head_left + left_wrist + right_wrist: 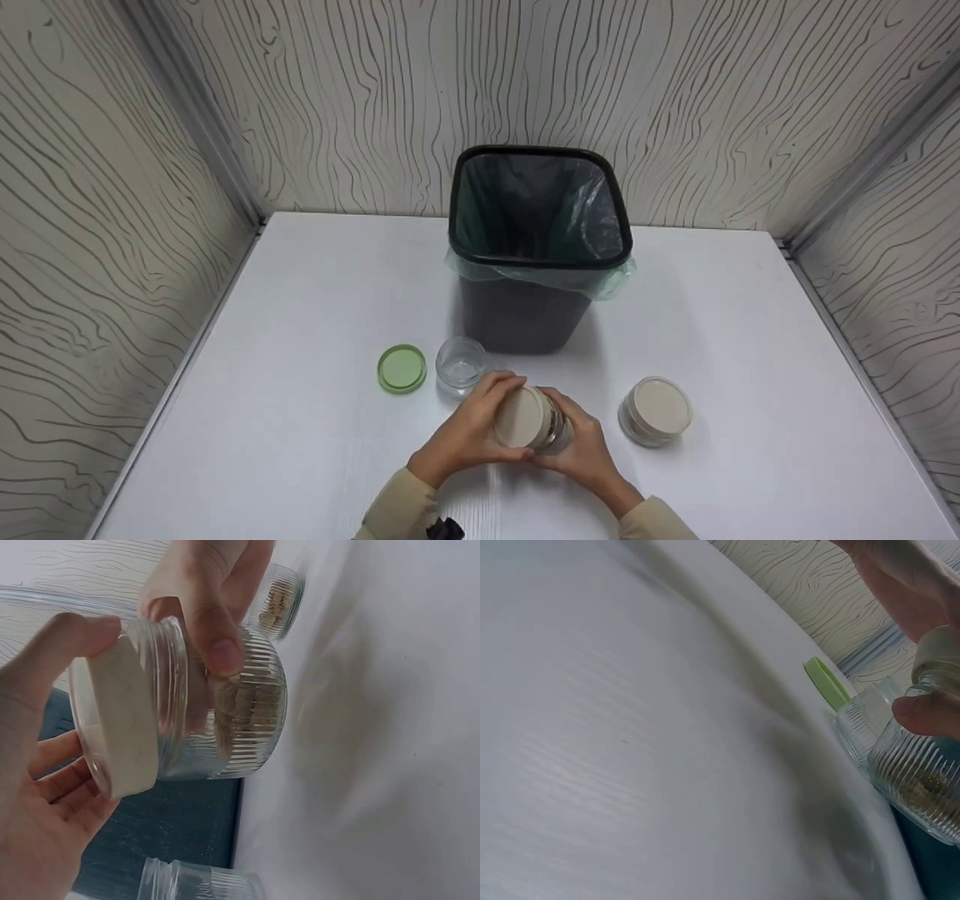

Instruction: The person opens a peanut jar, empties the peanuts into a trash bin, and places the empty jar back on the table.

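Between both hands is a ribbed glass jar (259,690), tilted, with brownish contents in its lower part. My left hand (466,431) grips its beige lid (519,418) by the rim, thumb on one side and fingers on the other. Around the glass body, my right hand (589,450) holds the jar from the right. Glass rings of the neck show beside the lid in the left wrist view; whether the lid is loose I cannot tell. Just beyond my left hand stands a lidless clear glass jar (459,361), with a green lid (402,368) lying to its left.
Behind the hands stands a dark bin (517,319) lined with a thin greenish bag (615,283). Another jar with a beige lid (660,407) is on the white table (300,420) to the right. Patterned panels (360,112) enclose the back and sides.
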`<state>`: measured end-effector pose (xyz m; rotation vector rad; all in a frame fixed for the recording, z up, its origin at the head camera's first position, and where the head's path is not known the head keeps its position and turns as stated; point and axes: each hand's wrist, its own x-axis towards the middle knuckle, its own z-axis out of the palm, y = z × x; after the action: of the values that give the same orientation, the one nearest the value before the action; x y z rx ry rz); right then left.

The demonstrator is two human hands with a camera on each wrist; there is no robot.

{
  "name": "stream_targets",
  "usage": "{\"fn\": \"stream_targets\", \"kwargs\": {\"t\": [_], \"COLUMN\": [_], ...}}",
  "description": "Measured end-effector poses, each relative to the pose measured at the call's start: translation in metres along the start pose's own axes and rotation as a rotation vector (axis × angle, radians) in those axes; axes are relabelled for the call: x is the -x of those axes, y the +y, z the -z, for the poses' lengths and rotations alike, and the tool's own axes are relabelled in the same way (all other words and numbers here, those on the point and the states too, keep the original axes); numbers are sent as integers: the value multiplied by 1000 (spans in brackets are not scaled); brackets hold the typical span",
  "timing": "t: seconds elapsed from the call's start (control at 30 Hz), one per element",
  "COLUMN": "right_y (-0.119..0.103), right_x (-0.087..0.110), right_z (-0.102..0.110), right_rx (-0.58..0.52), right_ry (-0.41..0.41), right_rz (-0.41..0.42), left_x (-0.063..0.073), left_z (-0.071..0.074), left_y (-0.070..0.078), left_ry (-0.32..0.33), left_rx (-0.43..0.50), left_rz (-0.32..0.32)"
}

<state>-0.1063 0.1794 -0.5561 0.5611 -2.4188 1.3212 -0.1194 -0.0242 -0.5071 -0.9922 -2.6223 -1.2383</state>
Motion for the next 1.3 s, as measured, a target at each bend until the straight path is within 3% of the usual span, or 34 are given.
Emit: {"fn": "stream_targets", "kwargs": {"t": [0.37, 0.63, 0.83, 1.3], "right_y": [0, -1, 0, 3], "right_x": [1, -1, -3, -1], "right_z": [4, 8, 11, 23], "right_rx": [-19, -82, -88, -122], "right_ry": [23, 1, 39, 67], "right_rz": [-46, -74, -57, -137], "left_x": [1, 2, 3, 2], "left_z": [-2, -3, -3, -6], "left_y": [-2, -6, -5, -7], "left_ry": [18, 53, 42, 48], "left_rx": [16, 43, 66, 96], "left_rz": [20, -29, 10, 62]}}
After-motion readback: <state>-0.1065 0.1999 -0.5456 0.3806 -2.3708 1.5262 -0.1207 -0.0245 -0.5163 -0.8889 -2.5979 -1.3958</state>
